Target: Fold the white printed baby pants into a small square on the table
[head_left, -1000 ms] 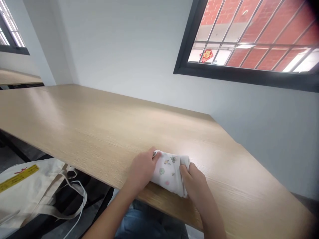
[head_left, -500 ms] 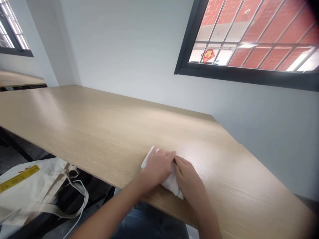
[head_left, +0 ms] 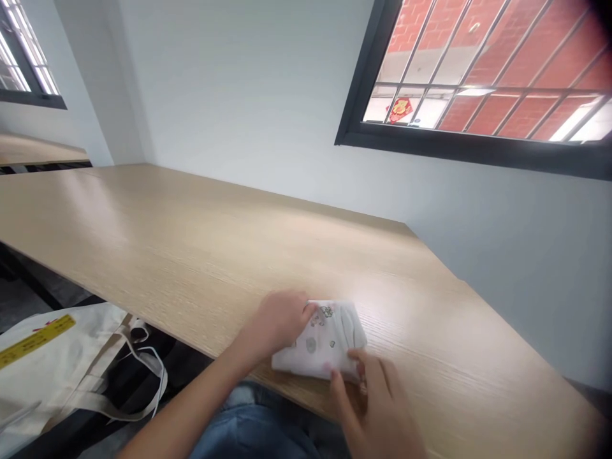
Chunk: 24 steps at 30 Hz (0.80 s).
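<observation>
At the near edge of the table (head_left: 191, 248), just above the lap in blue denim (head_left: 248, 424), a small folded white cloth (head_left: 321, 343) printed with tiny coloured motifs is shown lying flat on the wood. The right hand (head_left: 377, 408) is seen nearest the camera, blurred, with its fingers spread loosely; its fingertips meet the cloth's near edge, and the grip is held wide, with nothing enclosed. The left hand (head_left: 277, 322) is laid on the cloth's left side, the palm on the table and the fingers pressed down on the fabric rather than closed around it, so that the cloth is pinned and not lifted. The step in hand is judged to be the flattening and squaring of an almost finished fold. The next move is judged to call for a steady press from the left hand while the near edge is aligned by the right, since the bundle lies close to the table's edge and could be slid off. To the left, below the table, a cream canvas bag (head_left: 52, 370) with a yellow label and loose straps is seen on a dark seat. Farther off, the long wooden surface runs to a white wall (head_left: 239, 95), and a black-framed window (head_left: 478, 83) with bars and red brick beyond is set above.
</observation>
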Motion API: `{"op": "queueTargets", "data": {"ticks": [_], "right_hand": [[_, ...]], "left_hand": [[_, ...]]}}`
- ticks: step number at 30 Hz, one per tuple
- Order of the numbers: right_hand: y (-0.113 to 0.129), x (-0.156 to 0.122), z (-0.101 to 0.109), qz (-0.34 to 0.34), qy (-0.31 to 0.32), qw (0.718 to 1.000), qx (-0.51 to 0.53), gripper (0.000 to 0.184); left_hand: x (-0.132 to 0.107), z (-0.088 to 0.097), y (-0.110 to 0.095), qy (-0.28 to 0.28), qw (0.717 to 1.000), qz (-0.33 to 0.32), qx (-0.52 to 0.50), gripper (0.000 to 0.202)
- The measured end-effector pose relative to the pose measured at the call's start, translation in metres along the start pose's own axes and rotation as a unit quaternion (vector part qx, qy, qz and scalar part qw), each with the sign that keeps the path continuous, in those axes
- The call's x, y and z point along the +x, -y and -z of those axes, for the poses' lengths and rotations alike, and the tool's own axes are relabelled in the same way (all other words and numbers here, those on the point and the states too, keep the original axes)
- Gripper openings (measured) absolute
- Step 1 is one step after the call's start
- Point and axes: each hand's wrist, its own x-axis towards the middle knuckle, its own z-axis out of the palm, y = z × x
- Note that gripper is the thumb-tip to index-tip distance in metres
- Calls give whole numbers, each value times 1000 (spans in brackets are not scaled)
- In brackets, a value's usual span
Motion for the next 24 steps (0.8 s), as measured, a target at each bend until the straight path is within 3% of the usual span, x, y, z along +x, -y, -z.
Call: {"op": "queueTargets", "data": {"ticks": [2, 5, 8, 14, 17, 20, 24], "right_hand": [[2, 18, -10, 6, 24, 1000, 3, 32], [1, 46, -19, 23, 113, 992, 59, 32], [2, 58, -16, 30, 176, 978, 110, 32], [-7, 40, 2, -64, 219, 967, 112, 33], [-23, 30, 1, -60, 223, 968, 103, 40], [-49, 23, 8, -74, 181, 976, 97, 43], [-87, -8, 40, -189, 108, 972, 84, 46]], "left_hand": [[-20, -6, -5, 2, 999, 43, -26, 36], [-50, -16, -9, 21, 986, 132, -101, 32], [-63, -20, -10, 32, 973, 177, -144, 34], [-56, -11, 5, 12, 949, 137, -285, 47], [-45, -19, -1, 18, 953, 108, -283, 44], [-30, -38, -25, 35, 980, 40, -190, 43], [-16, -70, -77, 69, 982, -51, -169, 32]]}}
